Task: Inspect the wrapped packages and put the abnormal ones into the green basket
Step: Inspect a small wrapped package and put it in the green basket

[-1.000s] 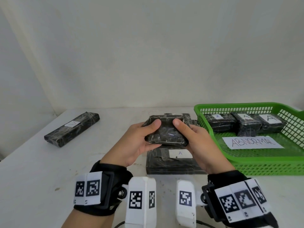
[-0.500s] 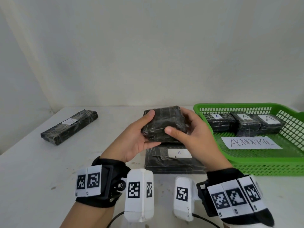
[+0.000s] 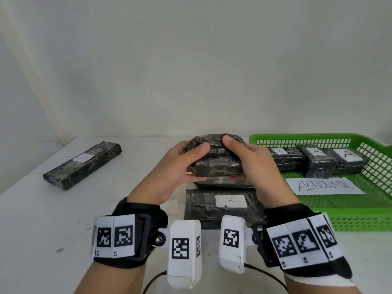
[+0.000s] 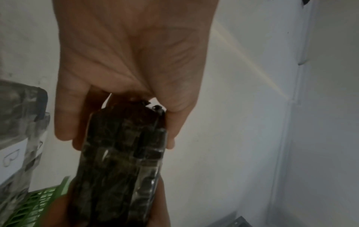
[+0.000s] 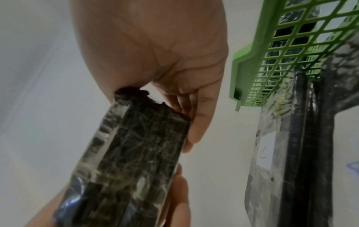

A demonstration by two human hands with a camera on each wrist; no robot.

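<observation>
Both hands grip one wrapped package [image 3: 216,164] above the worktop's [image 3: 42,219] middle: left hand [image 3: 178,168] and right hand [image 3: 256,166] curled around its ends. Three packages lie in the green basket [image 3: 339,217] at the right edge; three more rest on the worktop.

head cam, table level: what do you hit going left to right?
Long wrapped package → left hand → held package → right hand → green basket, which holds three A-labelled packages and the ABNORMAL sign.
</observation>
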